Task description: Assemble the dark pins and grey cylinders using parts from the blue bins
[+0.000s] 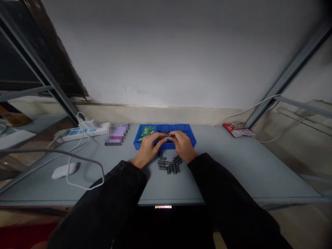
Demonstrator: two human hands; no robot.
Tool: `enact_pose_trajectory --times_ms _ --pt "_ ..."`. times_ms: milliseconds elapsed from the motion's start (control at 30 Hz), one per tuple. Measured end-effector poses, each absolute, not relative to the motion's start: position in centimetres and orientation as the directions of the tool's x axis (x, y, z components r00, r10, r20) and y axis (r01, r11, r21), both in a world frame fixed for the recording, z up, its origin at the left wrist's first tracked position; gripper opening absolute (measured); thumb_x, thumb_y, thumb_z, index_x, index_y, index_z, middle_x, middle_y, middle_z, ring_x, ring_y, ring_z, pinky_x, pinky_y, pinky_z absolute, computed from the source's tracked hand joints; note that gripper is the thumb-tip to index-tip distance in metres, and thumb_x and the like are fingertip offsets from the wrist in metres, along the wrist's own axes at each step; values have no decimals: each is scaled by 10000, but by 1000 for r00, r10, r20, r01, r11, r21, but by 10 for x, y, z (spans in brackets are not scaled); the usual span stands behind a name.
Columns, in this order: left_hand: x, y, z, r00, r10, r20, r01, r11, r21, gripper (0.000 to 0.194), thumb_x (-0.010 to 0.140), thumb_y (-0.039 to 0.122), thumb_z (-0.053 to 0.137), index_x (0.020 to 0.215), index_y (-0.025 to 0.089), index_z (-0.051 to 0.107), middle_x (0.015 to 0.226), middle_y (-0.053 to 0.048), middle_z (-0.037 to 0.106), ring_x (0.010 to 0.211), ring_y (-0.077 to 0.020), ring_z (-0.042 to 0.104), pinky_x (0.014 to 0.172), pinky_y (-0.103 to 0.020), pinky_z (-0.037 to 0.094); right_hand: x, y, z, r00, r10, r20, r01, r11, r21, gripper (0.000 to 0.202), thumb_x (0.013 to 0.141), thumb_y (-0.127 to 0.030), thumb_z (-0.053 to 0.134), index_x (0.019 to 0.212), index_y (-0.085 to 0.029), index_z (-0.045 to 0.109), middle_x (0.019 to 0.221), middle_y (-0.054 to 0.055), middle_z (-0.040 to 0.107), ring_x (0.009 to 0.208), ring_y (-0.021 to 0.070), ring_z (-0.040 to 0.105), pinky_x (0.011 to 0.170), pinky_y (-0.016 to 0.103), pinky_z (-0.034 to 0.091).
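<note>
My left hand (149,148) and my right hand (183,146) meet over the front of a blue divided tray (193,136). Their fingertips are closed around a small pale piece (167,138), too small to name more exactly. Green and whitish small parts (147,131) fill the tray's left compartment. Small dark parts (166,131) show in the middle one, while my right hand partly covers the right one. On the table just below my hands lie several short dark grey cylinders (169,166), some side by side.
A white power strip (85,131) with plugs and a blurred purple item (117,134) lie left of the tray. Nearer me are a white mouse (64,171) and a looping cable (100,166). A red packet (238,130) lies at the back right, by the metal frame (287,65).
</note>
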State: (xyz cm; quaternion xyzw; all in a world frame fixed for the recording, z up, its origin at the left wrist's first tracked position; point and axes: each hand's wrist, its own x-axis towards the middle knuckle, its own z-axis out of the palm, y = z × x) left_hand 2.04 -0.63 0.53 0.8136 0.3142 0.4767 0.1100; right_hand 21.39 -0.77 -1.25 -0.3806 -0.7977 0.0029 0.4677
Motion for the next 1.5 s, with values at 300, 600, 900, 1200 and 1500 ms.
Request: enact_pose_trajectory --times_ms 300,600,900,1200,1500 --pt "19 -6 3 384 575 723 368 -813 451 169 973 304 648 1082 197 720 987 -57 768 871 -185 721 822 -329 587 215 -7 -12 -299 625 721 656 683 -320 337 1079 -330 341 905 -221 609 865 66 668 854 231 611 812 361 453" --pt "20 -8 6 283 629 724 420 -760 496 142 964 284 655 1044 188 723 970 -49 767 864 -192 717 807 -331 575 213 -11 -10 -305 638 707 595 708 -382 158 1029 -278 500 1136 -213 597 1009 69 701 921 227 635 851 361 479" --pt "20 -7 6 328 611 720 413 -778 473 158 967 295 647 1067 195 719 958 -47 763 828 -184 708 797 -328 570 213 -10 -10 -346 628 697 594 721 -356 247 1067 -300 398 1021 -212 623 979 75 688 939 231 633 852 370 472" --pt "20 -7 5 338 611 715 409 -780 473 140 962 281 656 1054 198 722 977 -50 767 872 -195 716 801 -332 572 215 -10 -13 -310 636 707 586 713 -385 149 1001 -232 534 1141 -213 580 998 68 692 898 230 630 818 354 476" --pt "17 -5 7 317 602 733 411 -784 466 147 962 307 658 1007 186 728 975 -55 772 876 -192 714 829 -335 564 221 -3 -10 -301 615 729 668 681 -299 250 1059 -317 426 1006 -209 645 970 72 700 931 236 628 853 361 421"
